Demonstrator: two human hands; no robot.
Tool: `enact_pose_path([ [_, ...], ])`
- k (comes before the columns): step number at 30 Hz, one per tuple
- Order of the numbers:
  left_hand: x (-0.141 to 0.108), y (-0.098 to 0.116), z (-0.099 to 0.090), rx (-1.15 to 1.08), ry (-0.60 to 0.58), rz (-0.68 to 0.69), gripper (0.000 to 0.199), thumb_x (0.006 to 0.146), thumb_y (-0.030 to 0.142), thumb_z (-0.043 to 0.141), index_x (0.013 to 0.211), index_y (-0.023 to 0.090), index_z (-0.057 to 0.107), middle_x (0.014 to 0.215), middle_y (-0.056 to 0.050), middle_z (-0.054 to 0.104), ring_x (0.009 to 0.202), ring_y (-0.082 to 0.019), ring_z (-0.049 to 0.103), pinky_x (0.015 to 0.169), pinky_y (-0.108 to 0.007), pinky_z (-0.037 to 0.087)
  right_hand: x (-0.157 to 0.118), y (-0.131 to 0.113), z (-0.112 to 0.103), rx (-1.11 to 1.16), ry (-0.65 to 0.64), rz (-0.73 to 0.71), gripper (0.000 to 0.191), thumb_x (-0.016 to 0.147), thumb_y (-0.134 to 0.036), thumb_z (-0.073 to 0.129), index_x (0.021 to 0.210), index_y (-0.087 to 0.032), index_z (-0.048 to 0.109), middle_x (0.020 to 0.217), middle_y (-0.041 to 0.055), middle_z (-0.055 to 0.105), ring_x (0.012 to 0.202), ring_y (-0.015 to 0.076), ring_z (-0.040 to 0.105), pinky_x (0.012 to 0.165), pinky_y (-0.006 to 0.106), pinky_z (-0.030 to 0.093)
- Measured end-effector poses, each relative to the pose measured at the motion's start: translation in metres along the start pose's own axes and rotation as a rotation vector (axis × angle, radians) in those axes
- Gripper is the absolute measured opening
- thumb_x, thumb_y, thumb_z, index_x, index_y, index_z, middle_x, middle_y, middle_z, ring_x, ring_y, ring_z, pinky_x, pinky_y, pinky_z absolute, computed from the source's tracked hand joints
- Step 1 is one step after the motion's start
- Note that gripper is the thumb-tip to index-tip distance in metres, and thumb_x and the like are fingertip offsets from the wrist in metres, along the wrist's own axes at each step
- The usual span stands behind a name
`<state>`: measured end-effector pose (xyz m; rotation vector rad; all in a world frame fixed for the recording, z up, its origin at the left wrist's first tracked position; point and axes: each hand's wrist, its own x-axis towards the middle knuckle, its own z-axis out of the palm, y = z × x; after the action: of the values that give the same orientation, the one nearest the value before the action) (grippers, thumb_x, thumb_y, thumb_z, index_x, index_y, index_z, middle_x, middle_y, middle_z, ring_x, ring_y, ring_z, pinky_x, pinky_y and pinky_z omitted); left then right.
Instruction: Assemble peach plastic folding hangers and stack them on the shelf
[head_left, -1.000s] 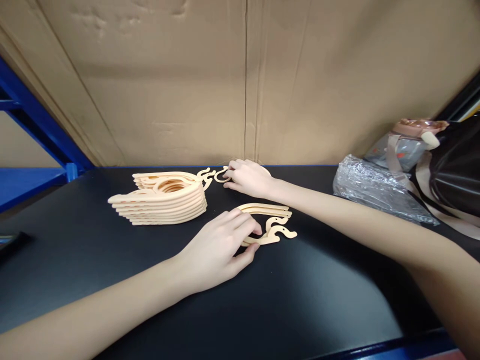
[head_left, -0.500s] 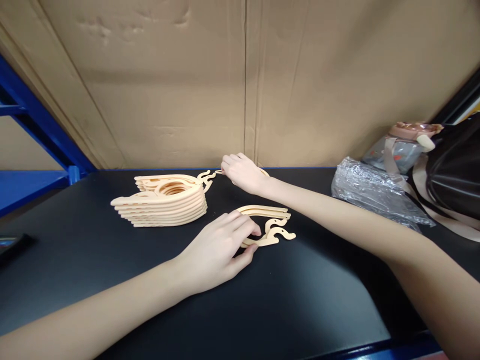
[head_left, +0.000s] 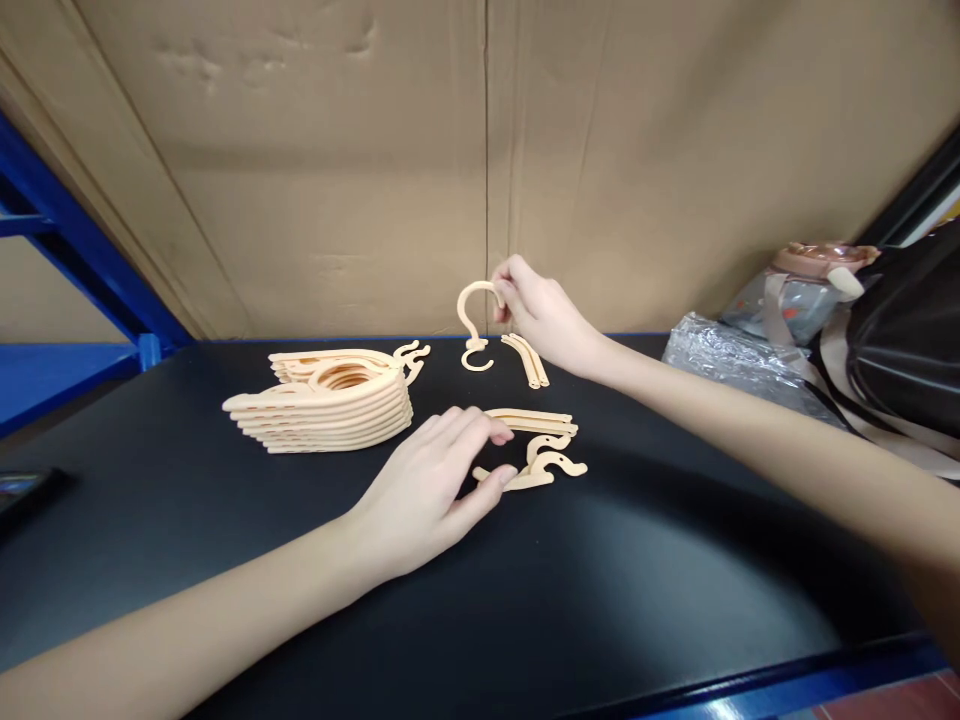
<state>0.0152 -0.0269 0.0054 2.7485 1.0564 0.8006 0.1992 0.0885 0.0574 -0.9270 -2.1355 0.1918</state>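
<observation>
My right hand (head_left: 536, 305) pinches the end of a cream hook piece (head_left: 469, 305), which has a smaller hook at its bottom, above the table's back edge. Just below that hand lie curved cream strips (head_left: 528, 360). My left hand (head_left: 442, 480) rests with fingers and thumb apart, around the left ends of more cream pieces: long arms (head_left: 532, 420) behind and wavy-ended pieces (head_left: 551, 465) in front. To its left stands a neat stack of cream folded hanger parts (head_left: 330, 410), with small hooks jutting from its right end.
The black table (head_left: 600, 580) ends at a cardboard wall (head_left: 337, 170). On the right are crumpled clear plastic (head_left: 720, 350), a bottle with a pink lid (head_left: 810, 270) and a dark bag (head_left: 907, 330). A dark device (head_left: 30, 495) lies at the left edge.
My right hand has risen and moved right, lifting the hook piece off the table and uncovering the curved strips. My left hand has shifted slightly left, its thumb and fingers spread near the pieces.
</observation>
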Motion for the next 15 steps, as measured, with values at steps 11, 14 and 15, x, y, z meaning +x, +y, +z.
enact_pose_path([
  [11, 0.003, 0.001, 0.000, 0.048, 0.064, -0.171, 0.030, 0.089, 0.046, 0.054, 0.077, 0.020, 0.048, 0.068, 0.003, 0.055, 0.061, -0.015, 0.049, 0.062, -0.030, 0.039, -0.104, -0.054, -0.012, 0.753, -0.130, 0.471, 0.009, 0.094, -0.030, 0.050, 0.093, -0.022, 0.046, 0.065, -0.0068, 0.053, 0.063, 0.0087, 0.055, 0.062, 0.024, 0.046],
  [14, 0.003, 0.000, 0.001, 0.000, 0.069, -0.140, 0.025, 0.088, 0.043, 0.057, 0.095, 0.020, 0.049, 0.075, 0.002, 0.061, 0.068, -0.016, 0.056, 0.066, -0.031, 0.042, -0.110, -0.056, -0.010, 0.841, -0.148, 0.483, 0.013, 0.093, -0.030, 0.052, 0.102, -0.022, 0.047, 0.067, -0.0062, 0.055, 0.066, 0.0092, 0.057, 0.064, 0.024, 0.047],
  [15, 0.002, 0.000, 0.002, -0.020, 0.080, -0.134, 0.028, 0.088, 0.042, 0.058, 0.102, 0.020, 0.048, 0.078, 0.002, 0.062, 0.071, -0.017, 0.057, 0.067, -0.031, 0.043, -0.111, -0.057, -0.010, 0.863, -0.161, 0.484, 0.014, 0.093, -0.029, 0.053, 0.104, -0.022, 0.047, 0.069, -0.0056, 0.056, 0.067, 0.0094, 0.057, 0.065, 0.024, 0.048],
])
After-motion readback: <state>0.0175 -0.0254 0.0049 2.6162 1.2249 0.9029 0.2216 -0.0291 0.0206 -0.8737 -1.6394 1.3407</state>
